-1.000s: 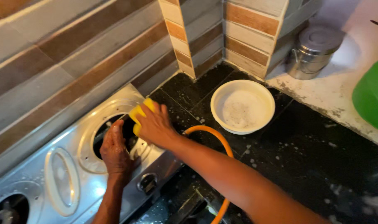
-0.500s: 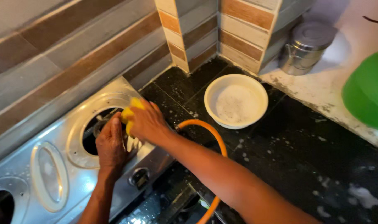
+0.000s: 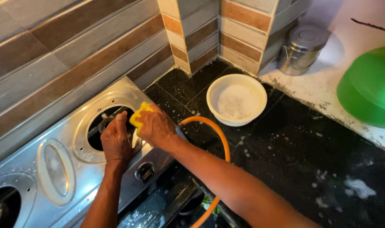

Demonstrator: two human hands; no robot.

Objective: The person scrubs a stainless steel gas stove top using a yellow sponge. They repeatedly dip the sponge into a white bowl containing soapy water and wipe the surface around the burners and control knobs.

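Yellow sponge (image 3: 138, 117) sits pinched in your right hand (image 3: 156, 126), fingers curled tight around it so that only its upper corner shows above your knuckles. You hold it at the right rim of the burner opening (image 3: 106, 126) in the steel gas stove (image 3: 53, 169), pressed against the metal there. Your left hand (image 3: 116, 141) lies just beside the right one, fingers bent and drawn together over the dark burner opening; whether it grips anything underneath cannot be told, since the back of the hand hides the fingertips. The two hands nearly touch over the same opening.

The stove top is wet, with small drops on the steel near its left end, and an oval raised panel (image 3: 56, 171) lies between this burner opening and a second one (image 3: 4, 207) at the lower left edge. A round knob (image 3: 145, 172) shows on the stove's front, below your right wrist. An orange hose (image 3: 215, 143) curves out from under your right forearm and runs down toward the bottom edge.

On the black desk (image 3: 302, 147), speckled with foam, a white bowl (image 3: 237, 99) holding sudsy water stands near the tiled corner. A lidded steel canister (image 3: 302, 48) stands further back on a pale surface, and a green basin (image 3: 370, 86) lies at the right edge, well apart from your hands.
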